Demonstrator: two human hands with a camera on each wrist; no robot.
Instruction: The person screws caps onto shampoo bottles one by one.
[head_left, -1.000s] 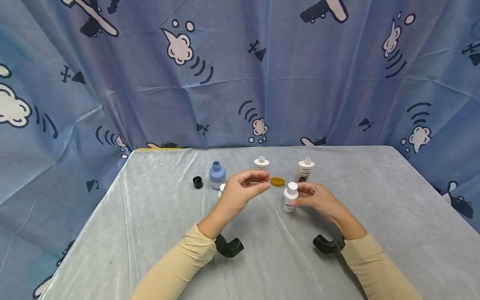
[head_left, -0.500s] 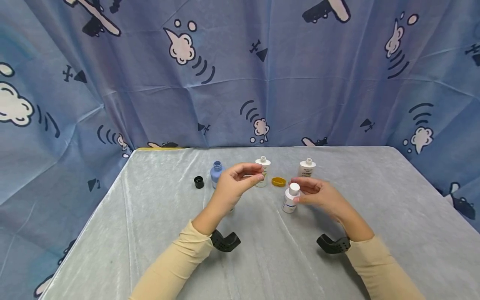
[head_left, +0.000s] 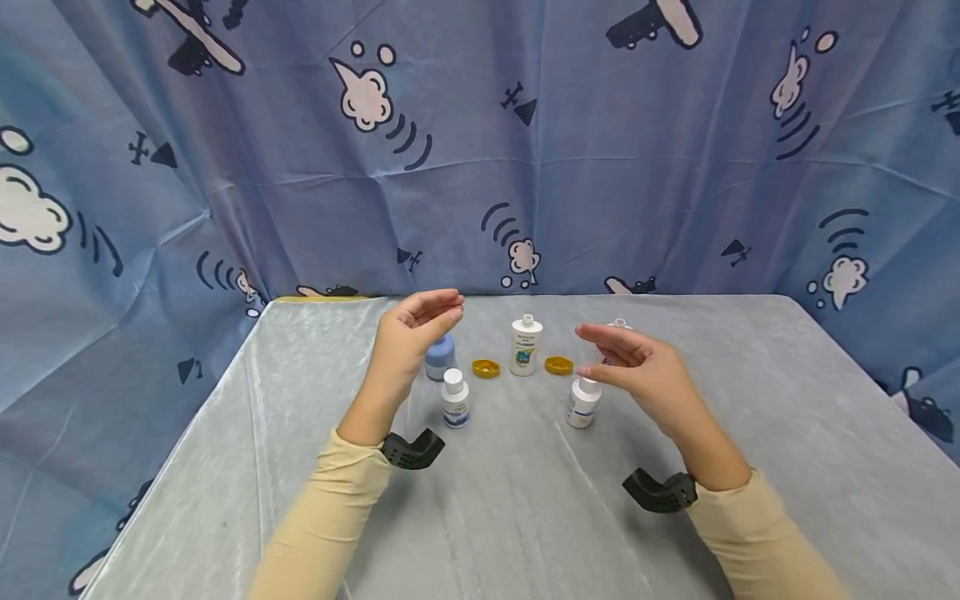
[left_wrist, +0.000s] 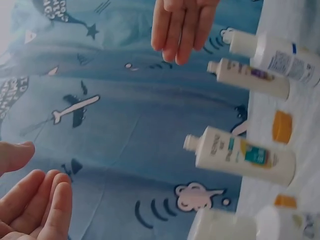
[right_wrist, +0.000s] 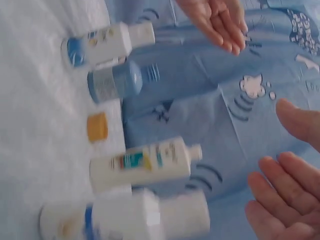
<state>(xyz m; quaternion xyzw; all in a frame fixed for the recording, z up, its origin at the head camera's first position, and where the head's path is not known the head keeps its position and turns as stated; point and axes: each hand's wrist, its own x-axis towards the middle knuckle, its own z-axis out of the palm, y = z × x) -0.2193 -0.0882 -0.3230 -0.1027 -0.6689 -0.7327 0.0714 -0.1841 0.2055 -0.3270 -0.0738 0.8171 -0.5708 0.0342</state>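
Raised at the left, my left hand [head_left: 401, 346] holds nothing, its fingers loosely bent. It partly hides a blue bottle [head_left: 440, 357], whose neck is bare in the right wrist view. Below it stands a white-capped bottle [head_left: 455, 402] with a blue label. My right hand [head_left: 641, 367] hovers over a second white-capped bottle [head_left: 582, 405], thumb by its cap in the head view. That hand is also bare of any object in the right wrist view, fingers [right_wrist: 287, 190] spread from the thumb. Behind it, an uncapped white bottle [head_left: 620, 322] is mostly hidden.
Between the hands, farther back, stands an uncapped white bottle [head_left: 525, 346]. Yellow caps lie on either side of it, a left one [head_left: 486, 368] and a right one [head_left: 558, 365]. A grey cloth covers the table [head_left: 525, 517]; a patterned blue curtain [head_left: 465, 167] hangs behind.
My left hand has moved left and up, uncovering a white-capped bottle and a yellow cap and hiding the black cap. My right hand has let go of its bottle and risen.
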